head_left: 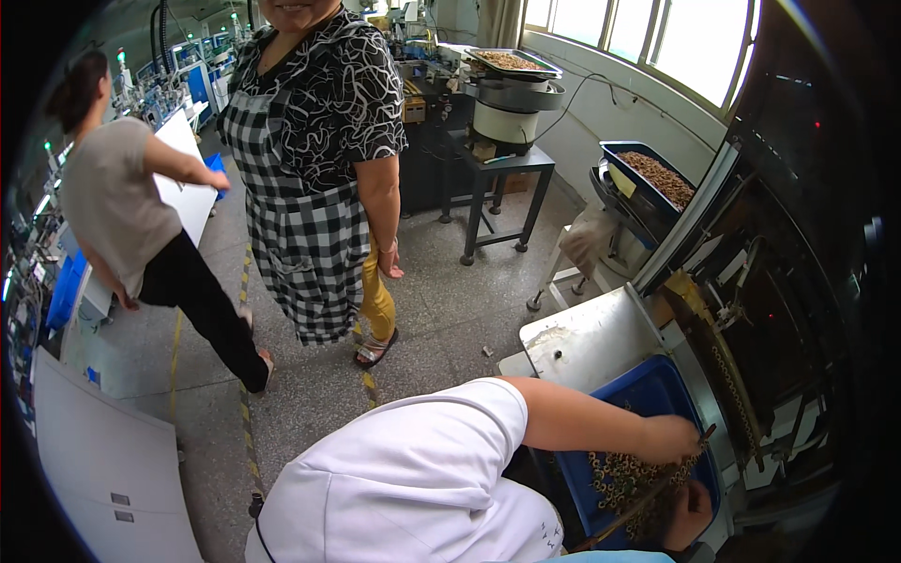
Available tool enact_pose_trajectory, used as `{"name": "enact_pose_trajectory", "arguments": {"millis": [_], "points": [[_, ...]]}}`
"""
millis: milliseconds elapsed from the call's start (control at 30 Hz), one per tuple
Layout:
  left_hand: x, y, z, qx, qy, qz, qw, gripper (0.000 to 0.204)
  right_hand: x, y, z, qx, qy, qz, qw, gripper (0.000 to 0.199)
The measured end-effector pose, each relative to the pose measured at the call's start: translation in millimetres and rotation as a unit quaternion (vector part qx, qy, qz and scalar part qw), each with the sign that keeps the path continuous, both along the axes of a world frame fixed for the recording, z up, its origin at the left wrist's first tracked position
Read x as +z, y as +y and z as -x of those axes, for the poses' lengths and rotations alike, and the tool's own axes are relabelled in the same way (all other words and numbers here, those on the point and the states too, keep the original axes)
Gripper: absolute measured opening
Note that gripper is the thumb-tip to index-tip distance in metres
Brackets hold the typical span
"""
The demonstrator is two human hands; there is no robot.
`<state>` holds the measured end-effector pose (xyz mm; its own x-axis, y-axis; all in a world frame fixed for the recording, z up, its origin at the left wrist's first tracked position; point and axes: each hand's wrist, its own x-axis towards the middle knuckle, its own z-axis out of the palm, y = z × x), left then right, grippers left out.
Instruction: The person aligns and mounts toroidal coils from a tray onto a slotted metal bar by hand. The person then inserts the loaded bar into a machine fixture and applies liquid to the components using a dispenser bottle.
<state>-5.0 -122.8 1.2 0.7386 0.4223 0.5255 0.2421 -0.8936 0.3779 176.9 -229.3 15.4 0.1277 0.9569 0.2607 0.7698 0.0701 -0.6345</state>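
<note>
A blue bin at the lower right holds a heap of small brown ring parts. My left hand reaches across the bin and is closed on the upper end of a thin rod. The rod slants down to the left, with rings strung along it. My right hand is low at the bin's near right corner, beside the rod and against the rings. Its fingers are curled and partly hidden, so I cannot make out what they hold. My white sleeve fills the lower middle.
A dark machine with a chain of rings on a sloping track stands right of the bin, with a steel plate behind it. Two people stand on the concrete floor. Trays of parts and a feeder bowl are by the windows.
</note>
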Motion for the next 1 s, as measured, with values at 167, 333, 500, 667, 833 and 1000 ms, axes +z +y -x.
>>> {"name": "enact_pose_trajectory", "arguments": {"millis": [167,333,500,667,833,1000], "points": [[14.2,12.5,30.4,0.132,0.212,0.067,0.966,0.030,-3.3,12.7,-42.1,-0.078,-0.164,0.113,0.977,0.026],[-1.7,21.5,27.7,0.087,0.295,0.082,0.948,0.027,-28.2,17.4,-39.1,0.014,-0.268,0.046,0.962,0.021],[-22.5,37.9,24.0,0.074,0.150,0.093,0.982,0.018,-40.4,25.4,-49.0,-0.023,-0.221,0.074,0.972,0.015],[-52.3,54.9,14.0,0.119,0.051,0.171,0.977,0.020,-45.3,25.2,-56.7,-0.047,-0.176,0.015,0.983,0.010],[-28.7,52.2,17.3,0.098,0.167,0.207,0.959,0.025,-48.9,26.4,-66.9,-0.045,-0.192,0.054,0.979,0.009],[-33.1,45.5,21.5,0.114,0.043,0.265,0.957,0.014,-46.4,27.9,-63.4,-0.003,-0.166,-0.007,0.986,0.008]]}}
